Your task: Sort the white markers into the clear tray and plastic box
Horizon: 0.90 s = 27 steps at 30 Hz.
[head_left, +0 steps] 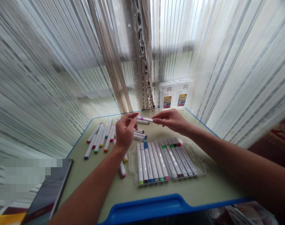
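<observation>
A white marker (145,119) with a purple band is held level above the back of the table, between my two hands. My left hand (125,129) is closed on its left end, thumb and fingers pinched together. At its other end, the fingertips of my right hand (170,120) grip it. Below my hands lies an open clear plastic case (203,171) with a row of white markers (154,159) side by side, their end colours including green, blue and pink. Several loose markers (99,137) are scattered left of my left hand, and a few more lie partly hidden behind it.
A dark tablet-like device (51,190) rests at the table's left edge. Two clear cases (176,86) with yellow labels stand at the back against string curtains (72,56). The pale green table (191,193) has a blue rim with a raised front part.
</observation>
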Tool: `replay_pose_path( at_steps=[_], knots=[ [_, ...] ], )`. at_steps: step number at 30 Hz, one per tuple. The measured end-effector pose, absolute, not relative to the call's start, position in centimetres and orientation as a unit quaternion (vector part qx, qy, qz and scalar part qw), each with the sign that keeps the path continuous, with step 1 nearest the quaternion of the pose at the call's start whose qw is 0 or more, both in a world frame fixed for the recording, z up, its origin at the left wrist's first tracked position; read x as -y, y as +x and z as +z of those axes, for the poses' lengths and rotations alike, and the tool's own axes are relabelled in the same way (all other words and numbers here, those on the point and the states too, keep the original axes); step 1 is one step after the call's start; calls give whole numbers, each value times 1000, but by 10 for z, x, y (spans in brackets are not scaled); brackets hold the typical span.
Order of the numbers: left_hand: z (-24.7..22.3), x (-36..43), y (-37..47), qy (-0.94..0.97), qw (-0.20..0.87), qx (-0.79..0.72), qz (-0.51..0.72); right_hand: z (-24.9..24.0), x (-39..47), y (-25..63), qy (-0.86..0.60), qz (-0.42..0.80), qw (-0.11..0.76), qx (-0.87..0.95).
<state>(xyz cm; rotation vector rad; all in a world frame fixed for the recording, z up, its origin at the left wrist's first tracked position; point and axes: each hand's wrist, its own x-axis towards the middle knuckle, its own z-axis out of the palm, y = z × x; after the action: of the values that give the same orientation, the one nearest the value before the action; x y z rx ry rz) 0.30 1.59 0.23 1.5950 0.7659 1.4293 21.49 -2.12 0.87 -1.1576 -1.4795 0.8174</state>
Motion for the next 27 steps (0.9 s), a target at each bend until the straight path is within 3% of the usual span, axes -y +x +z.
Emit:
replay_pose_path(
  at_steps=[12,19,27],
  knots=[
    [15,9,11,665,390,-225,595,16,30,204,-394,382,451,704],
    [10,9,9,695,388,-222,564,13,26,205,-394,284,508,712],
    [-1,-4,7,784,279,-289,473,34,30,214,-371,385,608,586]
  ],
)
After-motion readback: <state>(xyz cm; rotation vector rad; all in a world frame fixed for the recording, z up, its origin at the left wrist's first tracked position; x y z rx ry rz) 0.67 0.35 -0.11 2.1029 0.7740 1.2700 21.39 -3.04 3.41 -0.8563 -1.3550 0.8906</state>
